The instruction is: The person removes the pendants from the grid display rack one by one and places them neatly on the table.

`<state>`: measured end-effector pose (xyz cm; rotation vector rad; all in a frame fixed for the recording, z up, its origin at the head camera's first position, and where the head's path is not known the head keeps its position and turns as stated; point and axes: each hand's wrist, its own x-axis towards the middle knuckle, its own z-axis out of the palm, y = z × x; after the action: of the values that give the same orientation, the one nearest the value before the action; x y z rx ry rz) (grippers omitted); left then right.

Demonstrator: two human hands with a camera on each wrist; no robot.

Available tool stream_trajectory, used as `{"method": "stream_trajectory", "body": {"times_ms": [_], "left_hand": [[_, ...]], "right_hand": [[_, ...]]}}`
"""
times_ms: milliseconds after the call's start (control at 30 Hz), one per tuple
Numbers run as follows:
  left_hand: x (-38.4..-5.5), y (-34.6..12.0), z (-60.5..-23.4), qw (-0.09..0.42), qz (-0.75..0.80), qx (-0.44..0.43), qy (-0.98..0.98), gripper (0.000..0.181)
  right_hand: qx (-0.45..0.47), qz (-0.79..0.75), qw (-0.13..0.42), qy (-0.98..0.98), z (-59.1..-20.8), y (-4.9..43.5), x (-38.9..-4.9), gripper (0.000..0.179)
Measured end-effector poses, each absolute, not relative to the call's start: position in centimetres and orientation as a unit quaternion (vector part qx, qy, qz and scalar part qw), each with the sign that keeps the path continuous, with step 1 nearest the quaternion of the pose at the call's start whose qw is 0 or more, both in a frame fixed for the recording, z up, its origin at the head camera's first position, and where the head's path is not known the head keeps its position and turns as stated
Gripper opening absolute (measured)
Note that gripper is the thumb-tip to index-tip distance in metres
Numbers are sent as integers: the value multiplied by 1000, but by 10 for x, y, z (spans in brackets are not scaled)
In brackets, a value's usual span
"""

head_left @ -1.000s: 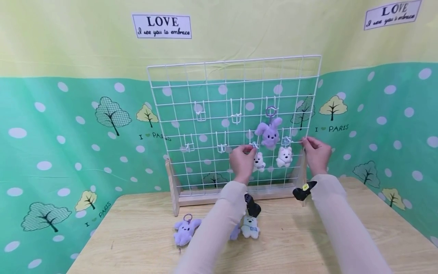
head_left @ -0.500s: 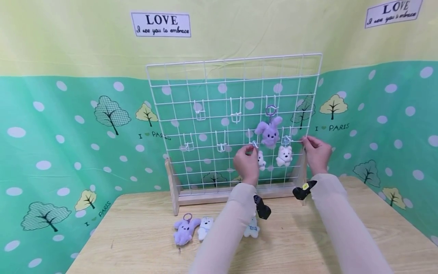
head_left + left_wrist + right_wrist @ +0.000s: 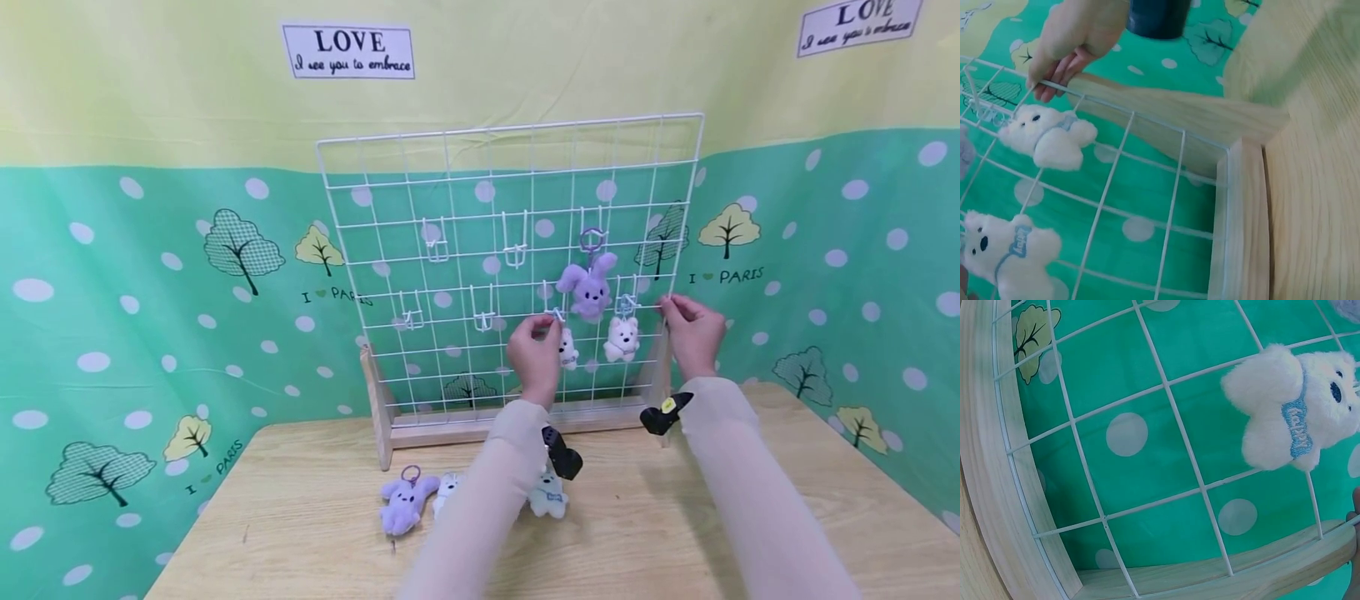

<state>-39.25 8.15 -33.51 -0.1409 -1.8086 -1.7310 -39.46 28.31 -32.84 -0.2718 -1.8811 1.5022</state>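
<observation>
My left hand (image 3: pixel 535 354) pinches the clasp at the top of a white bear keychain (image 3: pixel 568 353), right at a lower hook of the white wire grid (image 3: pixel 491 133). That bear (image 3: pixel 1022 256) shows with a blue scarf in the left wrist view; the clasp itself is mostly hidden by the fingers. My right hand (image 3: pixel 695 333) pinches the grid's right edge between thumb and fingers. Beside it, a second white bear keychain (image 3: pixel 622 339) hangs from its hook. Above and between the two bears hangs a purple rabbit keychain (image 3: pixel 588 287) by its ring.
Wooden feet (image 3: pixel 380 408) support the grid on the wooden table (image 3: pixel 300 517). Several bare hooks (image 3: pixel 437 250) sit on its left part. On the table lie a purple rabbit keychain (image 3: pixel 403 504) and white bears (image 3: pixel 549 495), partly behind my left arm.
My left hand shifts a little right, then slightly back left, staying at the same hook with the bear's clasp. My right hand keeps its place on the grid's edge.
</observation>
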Motion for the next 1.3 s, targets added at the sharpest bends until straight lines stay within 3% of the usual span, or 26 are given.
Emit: {"method": "stream_trajectory", "body": {"times_ms": [267,733,1300], "left_hand": [[-393,65,-339,292,-650,-116,-692,9],[-384,52,-335,284,-636,-143,-704,9],[-351,36,-320,185,-694,-176,-673,14]], "right_hand": [[-105,587,349,-723,-328,282,-395,43],[-100,587,351,-723,-328,284,-395,43],[-104,585,350,-724,-327,282,-392,42]]}}
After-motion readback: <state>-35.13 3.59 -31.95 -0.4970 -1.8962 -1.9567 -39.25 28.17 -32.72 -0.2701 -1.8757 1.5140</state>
